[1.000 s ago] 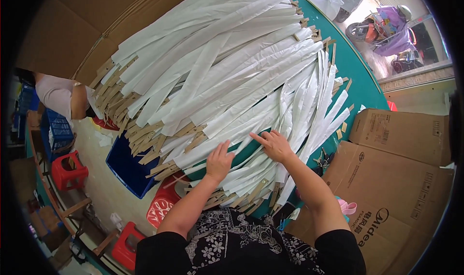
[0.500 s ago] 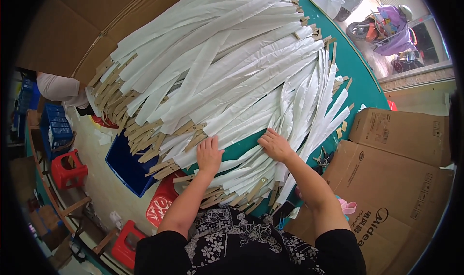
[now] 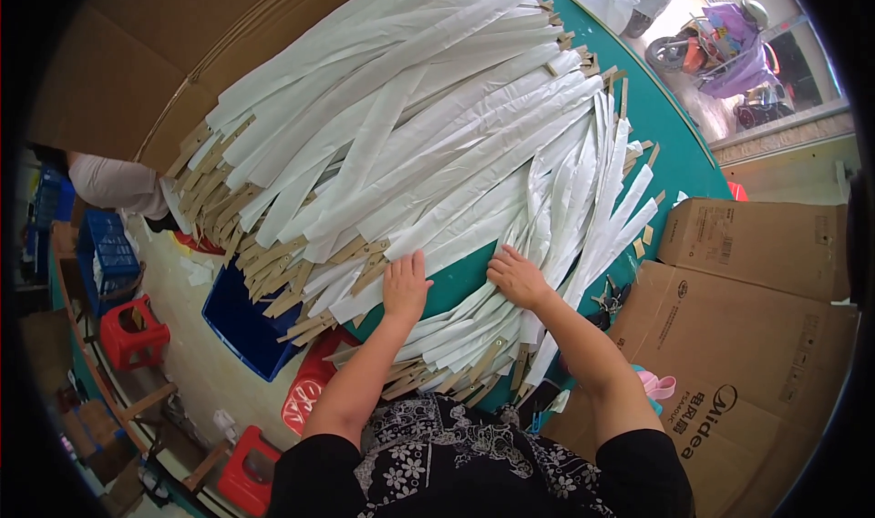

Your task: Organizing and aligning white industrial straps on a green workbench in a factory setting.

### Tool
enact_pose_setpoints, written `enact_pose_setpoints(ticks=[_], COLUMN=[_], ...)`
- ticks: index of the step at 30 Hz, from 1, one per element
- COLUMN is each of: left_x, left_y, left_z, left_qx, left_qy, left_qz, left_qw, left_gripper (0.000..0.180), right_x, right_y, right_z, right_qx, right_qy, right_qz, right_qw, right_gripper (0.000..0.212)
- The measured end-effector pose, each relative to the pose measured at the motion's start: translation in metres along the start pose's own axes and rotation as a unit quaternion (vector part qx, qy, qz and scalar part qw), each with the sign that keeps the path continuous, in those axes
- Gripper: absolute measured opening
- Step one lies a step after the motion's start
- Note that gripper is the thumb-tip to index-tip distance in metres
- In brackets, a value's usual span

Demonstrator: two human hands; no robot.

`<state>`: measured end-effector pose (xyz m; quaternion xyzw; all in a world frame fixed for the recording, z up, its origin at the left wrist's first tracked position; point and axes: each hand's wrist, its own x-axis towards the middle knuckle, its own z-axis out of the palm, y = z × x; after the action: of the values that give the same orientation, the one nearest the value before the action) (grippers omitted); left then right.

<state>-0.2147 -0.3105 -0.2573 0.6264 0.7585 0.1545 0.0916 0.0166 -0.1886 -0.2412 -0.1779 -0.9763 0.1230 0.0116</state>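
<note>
A large heap of long white strips (image 3: pixel 365 108) with brown cardboard-like ends covers the green table (image 3: pixel 456 286). A smaller bunch of the strips (image 3: pixel 460 336) lies in front, nearer my body. Between heap and bunch a patch of green tabletop shows. My left hand (image 3: pixel 406 288) rests palm down at the left of this patch, fingers stretched out and pointing away from me. On the right, my right hand (image 3: pixel 517 276) lies on the curving strips, its fingers apart and slightly bent. Neither hand visibly grips a strip; the undersides of both are hidden.
Brown cardboard (image 3: pixel 729 354) stands along the right edge, and more cardboard (image 3: pixel 109 71) rises at the far left. Below the table's left edge is a blue bin (image 3: pixel 239 322), with red stools (image 3: pixel 134 333) around. Keys (image 3: pixel 612 297) lie at the right. Another person's leg (image 3: pixel 114 183) shows at left.
My left hand has shifted slightly right and away from me. The front strips now lie closer together, with less green showing between them. My right hand has hardly moved.
</note>
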Motion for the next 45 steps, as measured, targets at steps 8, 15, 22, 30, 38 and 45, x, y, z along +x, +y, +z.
enact_pose_setpoints(ticks=[8, 15, 22, 30, 38, 45], left_x=[-0.018, 0.008, 0.015, 0.007, 0.103, 0.103], left_y=[0.025, -0.016, -0.013, 0.029, 0.015, 0.031], left_z=[0.006, 0.016, 0.01, 0.012, 0.022, 0.007], left_qx=[-0.144, 0.003, 0.013, -0.203, 0.01, 0.055], left_qy=[-0.193, 0.011, -0.054, -0.18, -0.06, -0.256], left_qz=[0.136, 0.014, 0.019, 0.16, 0.142, 0.095], left_qw=[0.961, 1.0, 0.998, 0.949, 0.988, 0.961], left_gripper=[0.015, 0.045, 0.023, 0.018, 0.046, 0.025], right_x=[0.004, -0.004, -0.001, -0.005, 0.006, 0.005], right_y=[-0.009, -0.006, -0.005, -0.006, -0.001, -0.015], right_z=[0.001, 0.0, 0.006, 0.001, -0.004, -0.012], right_qx=[0.035, -0.022, 0.05, 0.035, 0.012, 0.09], right_qy=[-0.036, 0.019, -0.026, -0.029, -0.101, -0.019], right_qz=[0.085, 0.039, 0.074, 0.097, 0.058, 0.224], right_qw=[0.995, 0.999, 0.996, 0.994, 0.993, 0.97], right_gripper=[0.021, 0.017, 0.028, 0.024, 0.031, 0.061])
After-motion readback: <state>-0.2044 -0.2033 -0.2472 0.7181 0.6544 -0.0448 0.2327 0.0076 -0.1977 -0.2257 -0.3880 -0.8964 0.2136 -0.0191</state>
